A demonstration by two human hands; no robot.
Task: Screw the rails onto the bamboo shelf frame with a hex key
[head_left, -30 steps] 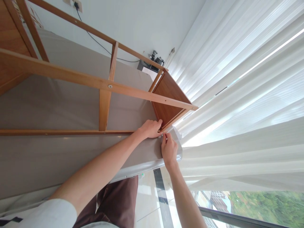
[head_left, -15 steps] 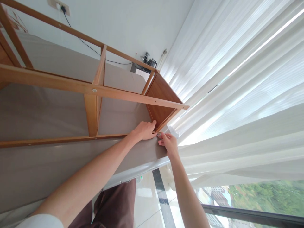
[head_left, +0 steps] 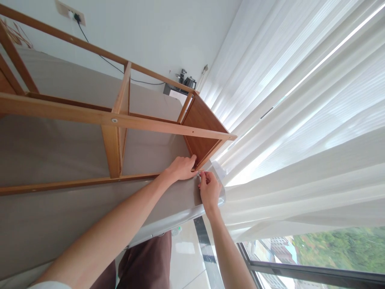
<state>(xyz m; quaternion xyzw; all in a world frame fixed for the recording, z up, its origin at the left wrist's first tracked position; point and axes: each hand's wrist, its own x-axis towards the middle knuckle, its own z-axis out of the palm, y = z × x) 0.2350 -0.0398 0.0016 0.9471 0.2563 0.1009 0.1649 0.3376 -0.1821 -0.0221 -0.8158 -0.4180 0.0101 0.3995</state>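
A wooden shelf frame (head_left: pixel 168 127) lies on its side over a grey-covered surface (head_left: pixel 162 196). My left hand (head_left: pixel 182 167) grips the frame's near right corner, thumb up against the brown end panel (head_left: pixel 200 128). Just right of that corner, my right hand (head_left: pixel 209 188) is closed in a pinch. A small shiny metal piece (head_left: pixel 199 173) shows at its fingertips, against the end of the lower rail (head_left: pixel 144 176). The fingers cover most of it, and I cannot tell whether it is a screw or a tool.
White curtains (head_left: pixel 285 140) hang close on the right, above a window (head_left: pixel 331 257). A black kettle (head_left: pixel 190 82) stands beyond the frame. From a wall socket (head_left: pixel 70 14) a black cable (head_left: pixel 111 64) runs behind the shelf. Tiled floor (head_left: pixel 185 249) shows below.
My right hand has turned and its fingers have curled in more tightly around the small metal piece. My left hand keeps its hold on the corner. The view has shifted slightly.
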